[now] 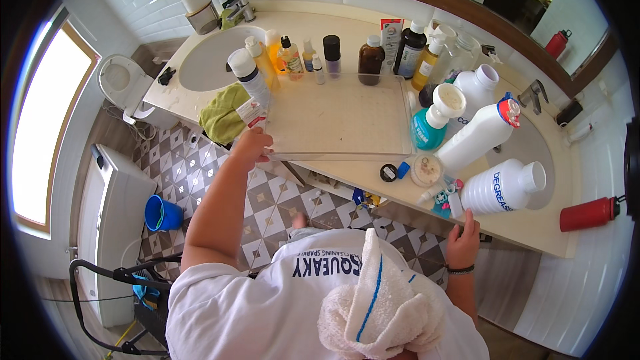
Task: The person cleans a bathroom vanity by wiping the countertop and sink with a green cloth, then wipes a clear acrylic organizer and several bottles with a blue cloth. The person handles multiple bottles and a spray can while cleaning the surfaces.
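My left hand (252,147) grips the near left corner of a clear plastic tray (340,120) that lies on the cream countertop. Just beyond those fingers, a small white and red packet (251,112) leans by a crumpled green cloth (225,112). My right hand (462,240) is at the counter's front edge and holds nothing, its fingertips close to a white degreaser bottle (492,187). Beside it lie small tubes and a teal packet (442,207). Several bottles stand along the tray's far side, among them a brown glass bottle (371,62) and a black-capped container (331,55).
Two basins, left (210,60) and right (530,155), flank the tray. A teal foam bottle (428,130) and a tilted white bottle (475,135) crowd its right side. Below, a drawer (330,186) sits pulled out. A blue bucket (163,213) is on the tiled floor.
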`<action>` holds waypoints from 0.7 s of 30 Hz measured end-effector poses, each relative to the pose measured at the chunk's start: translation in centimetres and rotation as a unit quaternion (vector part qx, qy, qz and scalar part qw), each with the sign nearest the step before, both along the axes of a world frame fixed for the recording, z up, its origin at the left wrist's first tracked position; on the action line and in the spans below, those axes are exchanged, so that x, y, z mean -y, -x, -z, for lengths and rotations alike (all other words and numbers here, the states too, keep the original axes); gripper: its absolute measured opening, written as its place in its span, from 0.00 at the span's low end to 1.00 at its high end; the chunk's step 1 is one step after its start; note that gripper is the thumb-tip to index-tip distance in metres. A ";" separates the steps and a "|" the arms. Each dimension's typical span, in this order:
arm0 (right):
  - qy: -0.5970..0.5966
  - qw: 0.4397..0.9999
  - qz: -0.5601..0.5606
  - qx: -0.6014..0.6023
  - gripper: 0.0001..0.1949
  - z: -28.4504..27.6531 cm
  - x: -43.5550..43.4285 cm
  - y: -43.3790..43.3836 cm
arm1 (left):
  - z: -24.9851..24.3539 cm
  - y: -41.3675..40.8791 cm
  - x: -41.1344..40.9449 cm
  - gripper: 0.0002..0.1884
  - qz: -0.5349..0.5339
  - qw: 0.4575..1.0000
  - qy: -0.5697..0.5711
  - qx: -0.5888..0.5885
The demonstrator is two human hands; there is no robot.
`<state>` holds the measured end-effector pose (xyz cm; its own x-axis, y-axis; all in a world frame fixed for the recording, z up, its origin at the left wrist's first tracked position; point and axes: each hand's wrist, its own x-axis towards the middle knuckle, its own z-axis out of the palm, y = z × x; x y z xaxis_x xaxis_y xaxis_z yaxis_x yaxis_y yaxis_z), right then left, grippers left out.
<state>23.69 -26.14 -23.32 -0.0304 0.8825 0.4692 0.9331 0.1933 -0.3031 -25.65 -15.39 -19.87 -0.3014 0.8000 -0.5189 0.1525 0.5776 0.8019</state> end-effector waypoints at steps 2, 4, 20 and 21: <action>-0.005 1.000 -0.001 0.000 0.25 -0.3 0.1 0.1 | -0.9 -0.7 0.6 0.16 -0.045 0.995 -0.003 0.084; 0.006 1.000 0.002 -0.005 0.25 -0.6 0.1 0.3 | -1.3 -1.4 1.1 0.23 -0.087 0.986 -0.023 0.142; 0.006 0.999 0.008 -0.039 0.26 -1.1 -0.4 1.1 | -4.1 -3.7 7.9 0.40 -0.110 0.962 -0.176 0.176; 0.007 0.999 0.009 -0.040 0.25 -1.2 -0.5 1.3 | -4.1 -3.6 8.2 0.40 -0.107 0.960 -0.188 0.175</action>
